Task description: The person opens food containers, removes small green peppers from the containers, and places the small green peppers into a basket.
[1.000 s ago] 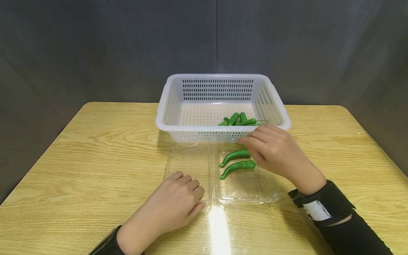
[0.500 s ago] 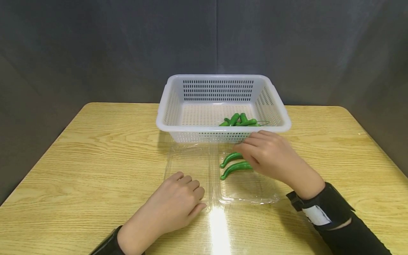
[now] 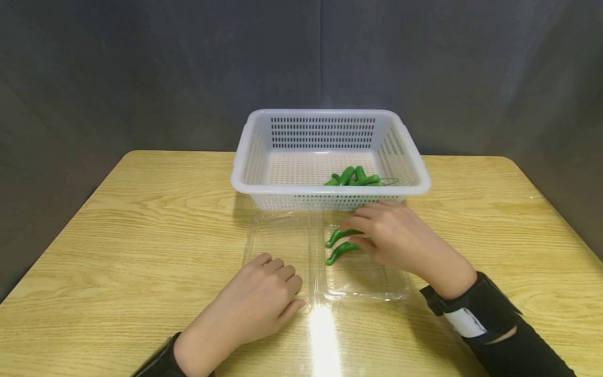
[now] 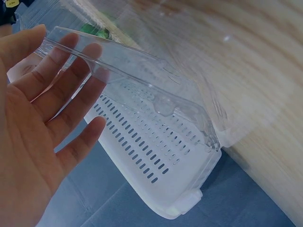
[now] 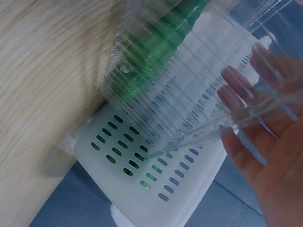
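Two curved green chili peppers, a farther one (image 3: pixel 335 237) and a nearer one (image 3: pixel 340 253), lie side by side in the right half (image 3: pixel 367 280) of a hinged clear plastic container. Over their right ends is my right hand (image 3: pixel 395 233), thumb and fingers apart, fingertips overlapping both peppers. The right wrist view shows its loosely bent fingers (image 5: pixel 236 85) through the clear wall, with the green peppers (image 5: pixel 156 45) beside them. My left hand (image 3: pixel 261 298) rests at the near left part of the container's left half (image 3: pixel 278 235), fingers relaxed (image 4: pixel 78 101), some seen through the clear edge.
A white perforated basket (image 3: pixel 325 190) stands just behind the container. Several more green chili peppers (image 3: pixel 360 179) lie in its front right part. The wooden table (image 3: pixel 118 225) reaches back to a dark grey partition (image 3: pixel 212 78).
My right hand has come down and a little left, toward me, from near the basket's front wall onto the two peppers. The left hand and the peppers look unmoved.
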A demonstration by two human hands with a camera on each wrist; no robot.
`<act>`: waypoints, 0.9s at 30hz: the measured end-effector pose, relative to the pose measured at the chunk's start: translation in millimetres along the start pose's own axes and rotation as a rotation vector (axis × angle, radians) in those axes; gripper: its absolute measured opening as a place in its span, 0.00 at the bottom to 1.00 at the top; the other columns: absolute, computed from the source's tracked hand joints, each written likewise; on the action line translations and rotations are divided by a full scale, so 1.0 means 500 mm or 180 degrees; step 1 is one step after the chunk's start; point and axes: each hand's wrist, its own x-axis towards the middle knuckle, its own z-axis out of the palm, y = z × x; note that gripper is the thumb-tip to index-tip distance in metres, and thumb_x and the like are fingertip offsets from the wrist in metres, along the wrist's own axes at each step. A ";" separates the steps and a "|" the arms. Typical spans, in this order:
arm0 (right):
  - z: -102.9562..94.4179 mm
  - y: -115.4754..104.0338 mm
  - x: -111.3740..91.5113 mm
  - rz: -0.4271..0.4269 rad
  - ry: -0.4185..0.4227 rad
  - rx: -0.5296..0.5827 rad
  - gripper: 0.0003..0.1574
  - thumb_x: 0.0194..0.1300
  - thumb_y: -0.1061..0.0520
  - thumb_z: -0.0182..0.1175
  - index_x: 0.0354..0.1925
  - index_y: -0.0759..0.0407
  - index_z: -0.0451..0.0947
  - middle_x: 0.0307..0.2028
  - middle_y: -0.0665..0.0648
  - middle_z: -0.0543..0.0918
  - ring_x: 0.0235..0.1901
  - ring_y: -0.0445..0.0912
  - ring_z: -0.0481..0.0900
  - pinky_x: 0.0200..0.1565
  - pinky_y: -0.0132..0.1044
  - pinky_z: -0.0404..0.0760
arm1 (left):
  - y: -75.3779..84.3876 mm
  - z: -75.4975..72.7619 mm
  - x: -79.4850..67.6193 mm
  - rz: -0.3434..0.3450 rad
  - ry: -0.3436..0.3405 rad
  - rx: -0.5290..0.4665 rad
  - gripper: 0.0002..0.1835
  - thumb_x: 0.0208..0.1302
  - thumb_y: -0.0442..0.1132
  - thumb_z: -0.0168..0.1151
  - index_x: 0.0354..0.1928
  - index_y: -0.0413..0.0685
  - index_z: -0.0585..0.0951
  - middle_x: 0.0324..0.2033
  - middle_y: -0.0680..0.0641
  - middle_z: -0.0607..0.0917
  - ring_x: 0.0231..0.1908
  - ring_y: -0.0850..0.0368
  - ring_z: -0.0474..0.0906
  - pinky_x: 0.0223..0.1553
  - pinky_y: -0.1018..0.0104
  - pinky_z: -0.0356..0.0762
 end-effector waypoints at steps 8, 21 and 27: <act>0.008 0.004 -0.004 0.0141 -0.0173 0.0013 0.18 0.47 0.59 0.79 0.39 0.54 0.85 0.35 0.50 0.84 0.37 0.46 0.82 0.43 0.41 0.81 | 0.000 -0.002 0.000 0.0018 -0.0027 0.0045 0.16 0.63 0.52 0.65 0.23 0.53 0.76 0.23 0.56 0.77 0.25 0.59 0.72 0.36 0.64 0.71; 0.017 0.005 -0.011 0.0321 -0.0466 0.0029 0.21 0.46 0.62 0.78 0.40 0.55 0.84 0.33 0.50 0.83 0.33 0.46 0.82 0.38 0.43 0.80 | 0.000 0.000 0.001 0.0010 0.0009 0.0051 0.16 0.62 0.52 0.65 0.23 0.53 0.75 0.22 0.55 0.77 0.25 0.58 0.72 0.36 0.64 0.71; 0.019 0.005 -0.012 0.0399 -0.0572 0.0086 0.21 0.46 0.61 0.78 0.41 0.56 0.84 0.34 0.50 0.84 0.33 0.47 0.82 0.38 0.44 0.80 | 0.001 -0.003 0.002 0.0007 -0.0004 0.0048 0.16 0.62 0.52 0.65 0.23 0.53 0.75 0.22 0.55 0.77 0.25 0.58 0.73 0.36 0.64 0.71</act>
